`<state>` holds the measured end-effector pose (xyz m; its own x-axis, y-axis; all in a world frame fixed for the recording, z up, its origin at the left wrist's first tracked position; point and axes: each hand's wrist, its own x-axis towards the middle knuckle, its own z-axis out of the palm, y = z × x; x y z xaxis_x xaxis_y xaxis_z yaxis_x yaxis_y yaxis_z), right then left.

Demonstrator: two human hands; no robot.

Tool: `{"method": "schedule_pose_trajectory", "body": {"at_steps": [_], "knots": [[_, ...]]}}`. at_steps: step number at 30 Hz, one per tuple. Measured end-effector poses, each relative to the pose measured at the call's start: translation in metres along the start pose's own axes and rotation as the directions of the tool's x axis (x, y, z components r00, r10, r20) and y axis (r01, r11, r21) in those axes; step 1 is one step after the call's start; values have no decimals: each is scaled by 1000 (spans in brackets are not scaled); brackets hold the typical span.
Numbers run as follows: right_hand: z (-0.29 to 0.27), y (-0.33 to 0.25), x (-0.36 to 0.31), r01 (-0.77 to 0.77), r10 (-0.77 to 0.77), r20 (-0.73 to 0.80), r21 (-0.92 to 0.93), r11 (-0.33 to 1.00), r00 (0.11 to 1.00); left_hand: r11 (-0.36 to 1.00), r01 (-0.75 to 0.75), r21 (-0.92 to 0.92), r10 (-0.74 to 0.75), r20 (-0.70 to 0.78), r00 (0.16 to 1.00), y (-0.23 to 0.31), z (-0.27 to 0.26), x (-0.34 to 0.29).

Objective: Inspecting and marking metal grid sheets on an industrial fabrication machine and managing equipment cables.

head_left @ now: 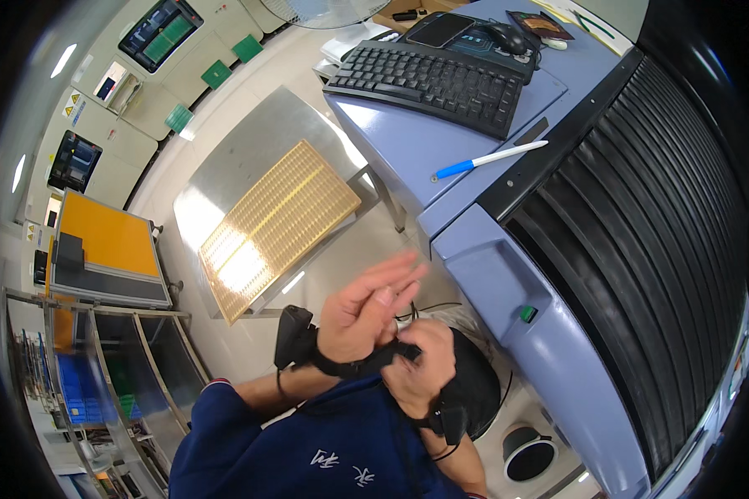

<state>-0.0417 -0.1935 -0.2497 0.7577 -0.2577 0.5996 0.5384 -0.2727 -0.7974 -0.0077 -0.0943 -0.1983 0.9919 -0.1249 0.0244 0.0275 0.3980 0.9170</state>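
Observation:
In front of my body both hands are close together. My left hand (362, 316) has its fingers stretched out and holds nothing. Around its wrist runs a black strap (349, 366), with a black box-shaped device (295, 337) on the outer side. My right hand (424, 362) is curled at the strap's loose end, below the left palm, and its fingers are closed on it. Another black device (449, 422) sits on my right wrist. Beyond the hands, a gold-coloured gridded panel (287, 224) lies on a metal table (262, 125).
At right stands a blue-grey machine (466, 241) with a black ribbed cover (641, 208). On its top are a keyboard (433, 83), a mouse (508, 37) and a blue-white pen (491, 160). A black stool (478, 387) is behind my right hand; a metal rack (141, 358) is at left.

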Motion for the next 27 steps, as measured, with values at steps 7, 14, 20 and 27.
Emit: {"method": "schedule_pose_trajectory", "body": {"at_steps": [7, 14, 20, 27], "knots": [[-13, -12, -2, 97, -96, 49, -24, 995, 994, 411, -579, 704, 178, 561, 808, -10, -33, -17], [-37, -29, 32, -204, 212, -154, 66, 977, 965, 691, 159, 705, -637, 490, 595, 4, -69, -63], [-45, -34, 43, -462, 481, -128, 150, 874, 867, 607, 779, -161, -525, 654, 544, 41, -39, -42], [-45, -35, 47, -147, 166, 93, -189, 971, 982, 849, 524, -68, -489, 276, 828, 66, -48, -28]]}}
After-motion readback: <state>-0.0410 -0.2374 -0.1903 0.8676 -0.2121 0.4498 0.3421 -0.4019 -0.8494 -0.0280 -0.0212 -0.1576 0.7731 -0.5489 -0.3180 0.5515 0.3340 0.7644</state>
